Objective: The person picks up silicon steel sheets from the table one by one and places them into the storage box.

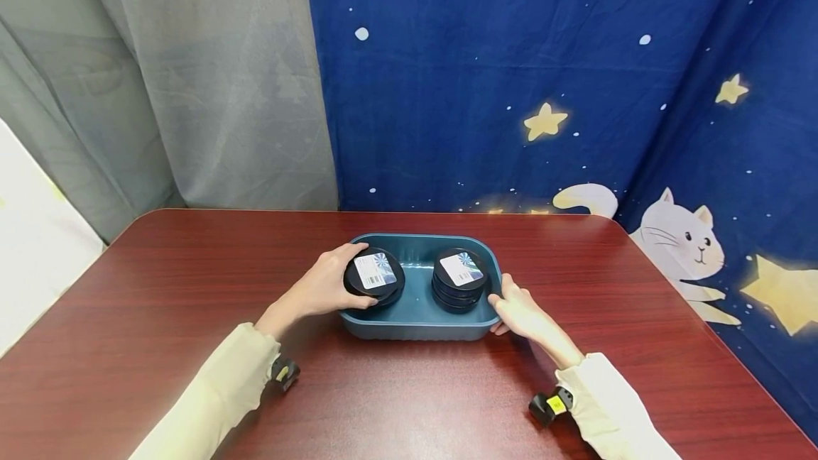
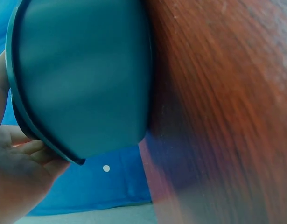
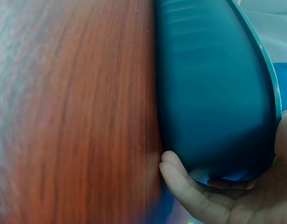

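Observation:
A teal plastic bin [image 1: 418,332] with rounded corners stands on the table. Inside it, at the left end, is a stack of round black discs [image 1: 397,277] whose top one bears a white and blue barcode label. My left hand [image 1: 332,281] grips this stack, thumb on the near side and fingers on the far side. The second stack of round black discs [image 1: 457,297], similarly labelled, sits at the bin's right end. My right hand [image 1: 520,309] holds the bin's right end, its thumb at the rim and fingers against the outer wall, as the right wrist view shows.
The bin rests on a reddish-brown wooden table [image 1: 409,396]. Behind the table hang a grey curtain [image 1: 236,91] and a blue curtain [image 1: 441,91] with stars and a white cat. Each wrist wears a small black camera, the left camera [image 1: 285,373] and the right camera [image 1: 549,405].

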Demonstrator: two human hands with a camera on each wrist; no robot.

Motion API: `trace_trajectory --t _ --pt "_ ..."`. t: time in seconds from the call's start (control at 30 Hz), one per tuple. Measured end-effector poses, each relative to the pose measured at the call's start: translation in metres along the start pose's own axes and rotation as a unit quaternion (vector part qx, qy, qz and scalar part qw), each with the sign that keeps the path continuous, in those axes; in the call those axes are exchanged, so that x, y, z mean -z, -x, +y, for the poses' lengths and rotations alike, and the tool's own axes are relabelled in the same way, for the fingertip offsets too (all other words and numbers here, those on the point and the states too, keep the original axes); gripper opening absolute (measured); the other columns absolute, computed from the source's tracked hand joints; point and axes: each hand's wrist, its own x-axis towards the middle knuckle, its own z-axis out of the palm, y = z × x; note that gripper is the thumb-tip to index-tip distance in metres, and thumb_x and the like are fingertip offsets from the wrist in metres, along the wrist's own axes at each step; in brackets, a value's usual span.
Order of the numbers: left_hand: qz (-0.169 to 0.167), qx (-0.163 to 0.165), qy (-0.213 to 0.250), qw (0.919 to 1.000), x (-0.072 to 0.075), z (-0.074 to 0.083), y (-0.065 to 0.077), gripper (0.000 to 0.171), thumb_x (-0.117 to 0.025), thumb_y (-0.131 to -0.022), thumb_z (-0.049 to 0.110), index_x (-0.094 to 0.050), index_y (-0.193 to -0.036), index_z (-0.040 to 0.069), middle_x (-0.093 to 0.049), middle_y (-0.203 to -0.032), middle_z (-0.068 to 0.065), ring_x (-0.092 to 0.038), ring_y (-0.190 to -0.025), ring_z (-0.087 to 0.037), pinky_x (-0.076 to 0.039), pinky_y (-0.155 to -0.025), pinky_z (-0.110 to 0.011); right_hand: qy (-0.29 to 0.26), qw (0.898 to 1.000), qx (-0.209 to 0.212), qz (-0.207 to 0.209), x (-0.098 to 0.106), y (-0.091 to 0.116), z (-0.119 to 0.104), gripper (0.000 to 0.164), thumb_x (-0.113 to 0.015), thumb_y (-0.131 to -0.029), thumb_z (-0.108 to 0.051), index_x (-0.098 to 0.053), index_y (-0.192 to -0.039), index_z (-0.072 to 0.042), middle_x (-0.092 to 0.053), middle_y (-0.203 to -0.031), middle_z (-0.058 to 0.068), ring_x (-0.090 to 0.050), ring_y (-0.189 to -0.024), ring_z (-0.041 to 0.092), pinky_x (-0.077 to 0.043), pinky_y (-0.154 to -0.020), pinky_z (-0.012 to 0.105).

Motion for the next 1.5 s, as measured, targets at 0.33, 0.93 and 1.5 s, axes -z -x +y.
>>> trace_trajectory --t 0.33,0.93,1.5 --pt "-0.039 0.007 -0.020 0.9990 0.003 0.004 -0.003 0.083 -0.077 -0.061 0.035 -0.043 -0.123 -0.008 -0.049 -0.121 -0.022 -0.049 -0.108 -0.033 -0.038 -0.092 -0.049 -0.002 1.000 0.001 0.000 0.000 0.001 0.000 0.016 -0.039 -0.087 -0.003 -0.036 -0.100 0.007 -0.056 -0.066 0.018 -0.060 -0.048 0.023 -0.052 -0.045 0.033" --pt "-0.092 0.019 -0.063 0.9936 0.003 0.010 -0.013 0.084 -0.074 -0.065 0.038 -0.040 -0.124 -0.011 -0.047 -0.122 -0.024 -0.044 -0.113 -0.034 -0.037 -0.096 -0.045 -0.003 1.000 0.000 0.006 -0.002 -0.001 -0.001 0.017 -0.039 -0.087 -0.004 -0.036 -0.100 0.007 -0.056 -0.065 0.017 -0.060 -0.048 0.023 -0.052 -0.045 0.033" --pt "-0.092 0.019 -0.088 0.9916 -0.002 0.008 -0.017 0.090 -0.078 -0.062 0.037 -0.037 -0.126 -0.012 -0.046 -0.123 -0.026 -0.043 -0.114 -0.038 -0.033 -0.099 -0.047 -0.003 1.000 0.000 0.005 -0.001 -0.001 -0.001 0.017 -0.039 -0.087 -0.003 -0.036 -0.100 0.007 -0.056 -0.068 0.019 -0.060 -0.048 0.023 -0.052 -0.045 0.033"
